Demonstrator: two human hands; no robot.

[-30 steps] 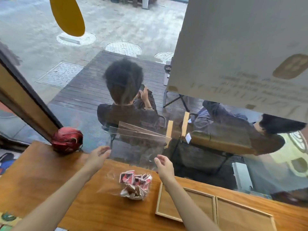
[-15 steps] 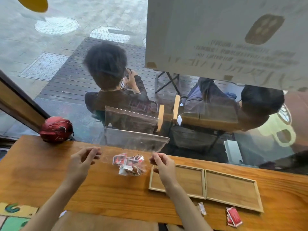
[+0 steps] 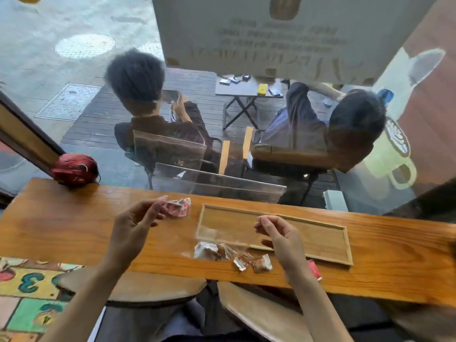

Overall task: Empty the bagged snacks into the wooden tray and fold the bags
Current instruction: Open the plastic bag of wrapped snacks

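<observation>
Both hands hovered over the counter (image 3: 74, 218), holding a clear bag (image 3: 222, 233) stretched between them. The left hand (image 3: 133, 228) pinched one end with curled fingers, red snacks (image 3: 179, 207) bunched beside its fingertips. The right hand (image 3: 281, 239) pinched the other end over the tray (image 3: 320, 233), which lay along the counter's far edge. Brown snacks (image 3: 251, 261) lay near the counter's front edge, just before the tray. A red helmet (image 3: 74, 169) sat at the far left corner.

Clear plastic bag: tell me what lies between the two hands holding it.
In the head view, the clear plastic bag stretches from left hand to right hand, over the wooden tray, with red-wrapped snacks inside near the left.
</observation>
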